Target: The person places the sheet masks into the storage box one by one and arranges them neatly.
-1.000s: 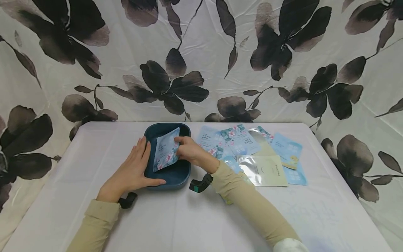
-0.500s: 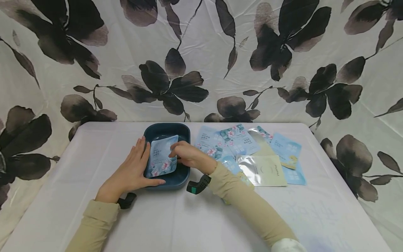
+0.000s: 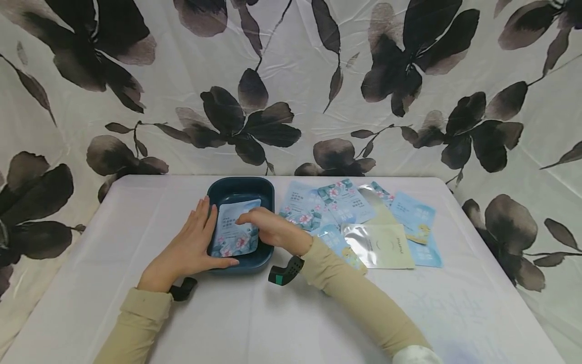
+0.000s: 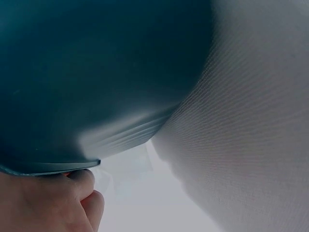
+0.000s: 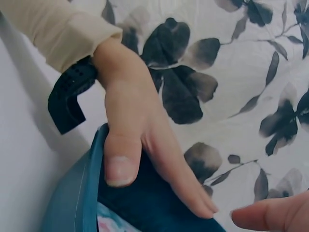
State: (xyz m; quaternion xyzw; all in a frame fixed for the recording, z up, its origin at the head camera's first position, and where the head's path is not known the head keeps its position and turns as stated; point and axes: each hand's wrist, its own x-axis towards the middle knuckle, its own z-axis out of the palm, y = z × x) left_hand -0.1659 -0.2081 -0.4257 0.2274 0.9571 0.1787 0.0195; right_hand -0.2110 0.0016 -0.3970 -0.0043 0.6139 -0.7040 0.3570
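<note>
In the head view, a light-blue sheet mask packet (image 3: pixel 236 237) with pink flowers is inside a dark blue-green bin (image 3: pixel 241 187). My right hand (image 3: pixel 277 230) holds its right side, thumb on the printed face, other fingers mostly hidden. Straight fingers of my left hand (image 3: pixel 188 245) rest along the bin's left side, the thumb at the front rim. In the right wrist view, the left thumb hangs over the rim, and a right-hand fingertip (image 5: pixel 256 215) shows at lower right. The left wrist view is filled by the bin's outer wall (image 4: pixel 106 67), with a hand (image 4: pixel 53 203) at the rim.
Right of the bin, a loose pile holds several blue packets (image 3: pixel 411 212), some flowered ones (image 3: pixel 345 199) and a silver-and-cream packet (image 3: pixel 382 247). The right forearm passes over the white table (image 3: pixel 218 323) in front of the pile. A flowered cloth (image 3: pixel 318 76) hangs behind.
The packet, earlier tilted up in the right hand, has come down and lies flatter and straighter in the bin. The right hand has moved slightly left with it; the left hand stays put.
</note>
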